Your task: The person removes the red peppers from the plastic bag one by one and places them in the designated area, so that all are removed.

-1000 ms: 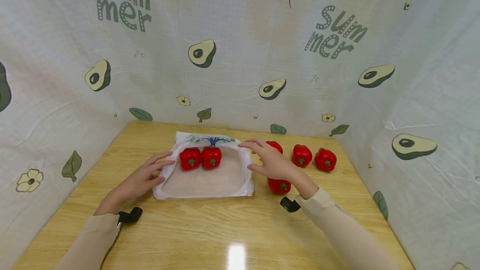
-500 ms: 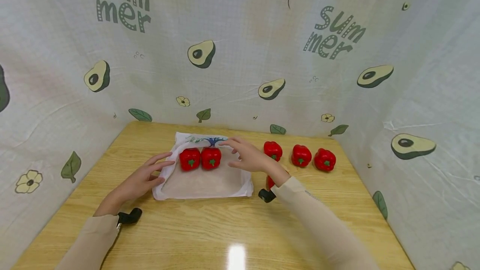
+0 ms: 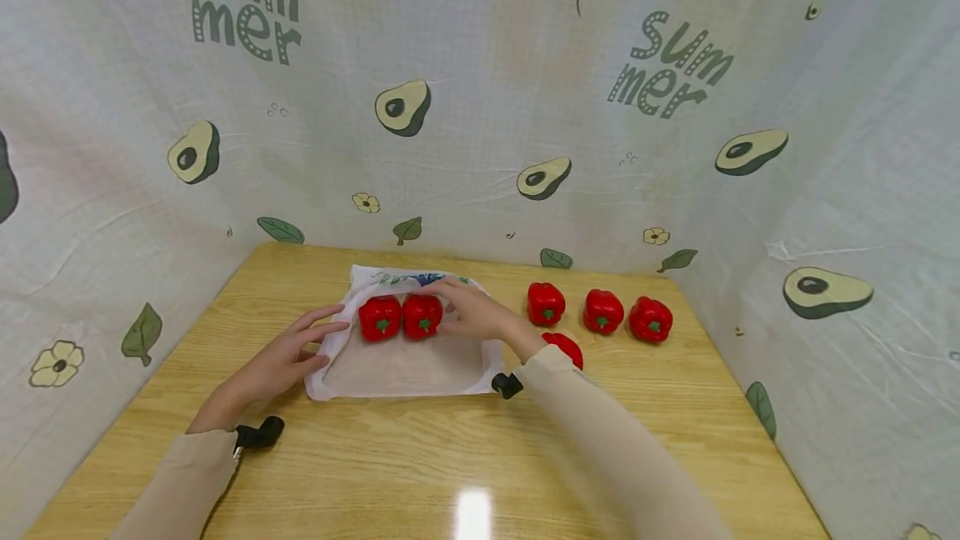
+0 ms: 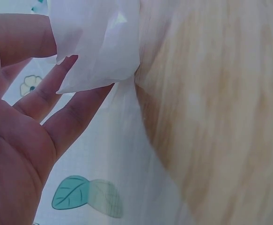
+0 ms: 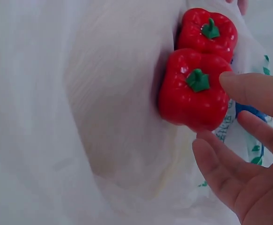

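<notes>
A white plastic bag (image 3: 420, 369) lies on its side, its mouth spread open toward me. Two red bell peppers with green stems sit side by side at its back, the left pepper (image 3: 380, 319) and the right pepper (image 3: 422, 317). My left hand (image 3: 281, 357) has its fingers spread against the bag's left rim; in the left wrist view the plastic (image 4: 99, 47) covers the fingertips. Reaching into the bag's mouth, my right hand (image 3: 480, 313) has its fingers about the right pepper. In the right wrist view one fingertip (image 5: 227, 82) overlaps that pepper's edge, with the fingers loosely spread.
Several more red bell peppers stand on the wooden table (image 3: 375, 473) right of the bag: a row with one pepper (image 3: 546, 304) nearest it, and another pepper (image 3: 566, 348) in front, partly behind my right sleeve. A printed curtain (image 3: 472, 107) encloses the back and sides.
My right hand has moved left from the bag's right rim, through its mouth, up to the right pepper inside. The left hand and the bag keep their places.
</notes>
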Demonstrator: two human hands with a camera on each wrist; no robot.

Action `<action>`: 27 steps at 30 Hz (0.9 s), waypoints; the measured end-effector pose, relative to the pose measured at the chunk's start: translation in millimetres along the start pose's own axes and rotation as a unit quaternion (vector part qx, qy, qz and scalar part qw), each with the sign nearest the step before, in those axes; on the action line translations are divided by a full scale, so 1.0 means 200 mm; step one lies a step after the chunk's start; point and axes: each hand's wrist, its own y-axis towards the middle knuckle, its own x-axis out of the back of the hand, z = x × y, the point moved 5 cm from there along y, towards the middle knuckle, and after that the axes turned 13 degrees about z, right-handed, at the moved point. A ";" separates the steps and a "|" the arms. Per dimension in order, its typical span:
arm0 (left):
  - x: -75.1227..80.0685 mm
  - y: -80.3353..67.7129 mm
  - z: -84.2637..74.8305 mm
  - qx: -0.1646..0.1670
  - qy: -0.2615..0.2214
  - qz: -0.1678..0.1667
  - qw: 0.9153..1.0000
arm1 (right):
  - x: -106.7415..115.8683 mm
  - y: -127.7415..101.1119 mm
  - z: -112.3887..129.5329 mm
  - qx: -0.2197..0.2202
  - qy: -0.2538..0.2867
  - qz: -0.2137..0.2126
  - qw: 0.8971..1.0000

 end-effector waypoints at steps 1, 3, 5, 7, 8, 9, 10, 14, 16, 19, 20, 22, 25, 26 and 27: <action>0.00 0.00 0.00 -0.002 0.001 -0.001 1.000 | 0.00 0.01 0.00 -0.001 -0.007 0.001 1.000; 0.00 0.00 0.00 -0.003 0.003 -0.001 1.000 | -0.01 0.03 0.01 -0.010 -0.023 0.004 1.000; 0.00 0.00 0.00 -0.004 0.004 -0.002 1.000 | -0.01 0.05 0.00 -0.024 -0.039 0.005 0.999; 0.00 0.00 0.00 -0.002 0.006 -0.002 1.000 | -0.02 0.06 0.00 -0.038 -0.051 0.007 0.998; 0.00 0.00 0.00 -0.002 0.007 -0.002 1.000 | -0.02 0.07 0.00 -0.044 -0.052 0.008 0.998; 0.00 0.00 0.00 -0.001 0.007 -0.002 1.000 | -0.02 0.08 -0.01 -0.050 -0.056 0.009 0.997; 0.00 0.00 0.00 -0.001 0.008 -0.002 1.000 | -0.03 0.09 -0.01 -0.055 -0.057 0.010 0.997; 0.00 0.00 0.00 0.000 0.004 -0.001 1.000 | -0.05 0.11 -0.03 -0.072 -0.053 0.011 0.996; 0.00 0.00 0.00 0.002 0.000 0.001 1.000 | -0.06 0.12 -0.03 -0.079 -0.051 0.010 0.996; 0.00 0.00 0.00 0.006 -0.003 0.002 1.000 | -0.07 0.13 -0.04 -0.085 -0.048 0.007 0.995; 0.00 0.00 0.00 0.007 -0.003 0.002 1.000 | -0.07 0.13 -0.04 -0.086 -0.049 0.007 0.995; -0.01 0.00 0.00 0.010 -0.003 0.002 1.000 | -0.08 0.14 -0.04 -0.088 -0.047 0.005 0.995; -0.01 0.00 0.00 0.014 -0.004 0.002 1.000 | -0.09 0.14 -0.04 -0.086 -0.044 -0.002 0.995; -0.01 0.00 0.00 0.013 -0.001 0.001 1.000 | -0.10 0.14 -0.05 -0.084 -0.045 -0.005 0.995; -0.01 0.00 -0.01 0.010 0.000 0.001 1.000 | -0.10 0.14 -0.05 -0.083 -0.046 -0.008 0.995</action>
